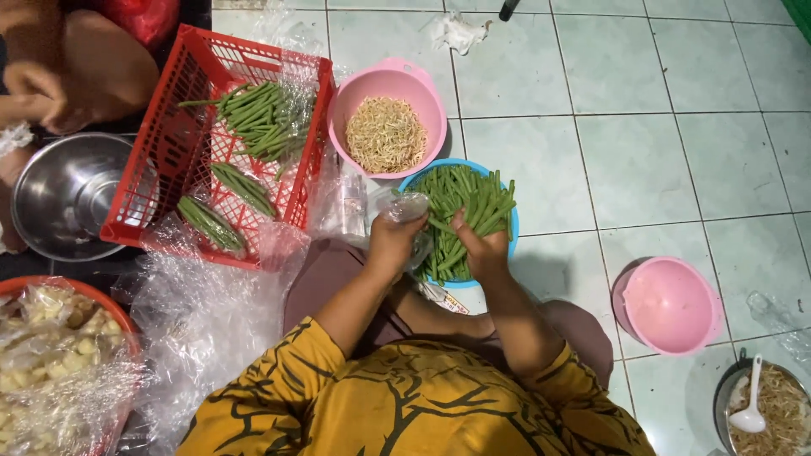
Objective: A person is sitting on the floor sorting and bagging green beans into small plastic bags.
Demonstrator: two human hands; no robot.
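Head view, straight down onto a pale green tiled floor [642, 160]. Left hand [394, 243] closed around crumpled clear plastic wrap [407, 208], at the near-left rim of a blue bowl [510, 221]. Right hand [481, 247] just beside it, curled over the green beans [470, 203] heaped in that bowl, fingers folded under and out of sight; cannot tell whether any bean is actually pinched between them. Near edge of the blue bowl hidden behind both hands. Touching its far-left rim, a pink bowl [372, 84] of pale bean sprouts [386, 135]. Left of that, a red plastic crate [182, 152], tilted, with more beans in loose bundles [258, 118] under torn film. Beneath the crate's left edge, a steel bowl [59, 194], partly covered. Bottom-left corner: an orange-rimmed basin [34, 285] of pale chunks under plastic, cut off by the frame, contents hard to make out. Sheets of clear film [203, 312] spread between crate and knee. Right of the knee, an empty pink bowl [672, 306], tipped toward the lens. Bottom-right corner: a metal pot [726, 393] of sprouts with a white spoon [750, 405], half cropped. Top-left corner: another person's arm [76, 76], only partly in frame. Near the floor's far edge, a crumpled white scrap [460, 34].
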